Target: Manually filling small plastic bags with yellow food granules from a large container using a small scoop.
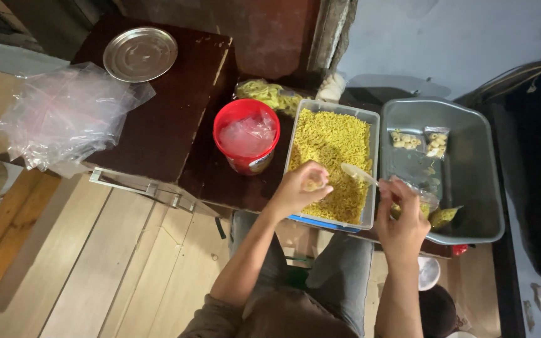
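A clear rectangular tub [371,128] holds a thick layer of small yellow snack pieces [333,145]. My left hand [300,188] hovers over its near half, fingers curled around a pinch of the yellow pieces. My right hand [399,219] sits between the tub and a grey plastic basin [483,163]; it grips a pale plastic spoon [358,173] pointing back over the tub, together with a small clear bag [426,201] partly filled with yellow pieces. Two small filled packets [419,141] lie in the basin.
A red bucket [246,136] lined with clear plastic stands left of the tub, a bag of yellow snacks [269,94] behind it. A round steel plate [140,54] and a heap of clear plastic bags [64,116] lie on the dark wooden table [170,119].
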